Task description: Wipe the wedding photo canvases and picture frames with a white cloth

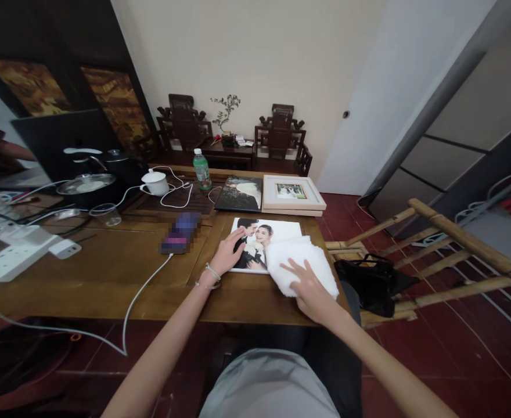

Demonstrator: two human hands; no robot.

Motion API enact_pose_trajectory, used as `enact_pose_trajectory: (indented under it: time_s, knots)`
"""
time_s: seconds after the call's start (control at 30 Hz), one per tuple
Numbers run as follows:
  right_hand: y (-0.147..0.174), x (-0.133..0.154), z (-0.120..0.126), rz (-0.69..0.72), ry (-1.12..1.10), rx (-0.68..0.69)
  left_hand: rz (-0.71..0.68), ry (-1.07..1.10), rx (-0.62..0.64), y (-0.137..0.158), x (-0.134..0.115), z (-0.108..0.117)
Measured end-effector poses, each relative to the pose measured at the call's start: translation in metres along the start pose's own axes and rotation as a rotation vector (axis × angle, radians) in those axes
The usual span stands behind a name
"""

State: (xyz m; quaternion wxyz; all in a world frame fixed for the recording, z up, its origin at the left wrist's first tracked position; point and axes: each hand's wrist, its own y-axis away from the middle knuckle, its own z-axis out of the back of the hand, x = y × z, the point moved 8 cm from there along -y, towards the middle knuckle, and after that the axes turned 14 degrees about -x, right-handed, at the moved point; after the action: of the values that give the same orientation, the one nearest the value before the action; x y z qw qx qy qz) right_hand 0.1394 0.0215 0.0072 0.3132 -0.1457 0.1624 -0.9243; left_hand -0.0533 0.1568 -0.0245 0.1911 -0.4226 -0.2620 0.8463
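On my feed: wooden desk [247,299], couple photo panel [255,248] lying flat near its front edge. White cloth [299,249] overlaps the panel's lower right; pale-framed picture [292,191] just behind. My left grip [228,252] lies flat on the panel, fingers extended, holding nothing — my right grip [310,290] rests on the cloth, fingers spread, not clasped around it.
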Motion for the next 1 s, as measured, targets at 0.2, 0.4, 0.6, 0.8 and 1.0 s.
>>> enact_pose_trajectory:
  time_s: [0.2,0.4,0.6,0.8,1.0]
  knots:
    - [-0.008,-0.006,0.002,-0.033,-0.055,0.026,-0.002,0.009,0.006,0.000,0.000,0.000]
    - [-0.072,-0.067,-0.006,-0.112,0.115,0.024,0.007,0.030,0.000,-0.001,-0.002,0.003]
    - [-0.118,-0.111,-0.004,-0.167,0.165,0.011,0.006,0.038,-0.003,-0.002,-0.004,0.004]
    - [-0.108,-0.105,-0.007,-0.165,0.165,-0.001,0.001,0.036,-0.003,-0.002,-0.003,0.003]
    - [-0.044,-0.050,-0.008,-0.057,0.111,-0.011,0.000,0.028,-0.008,-0.001,-0.002,0.002]
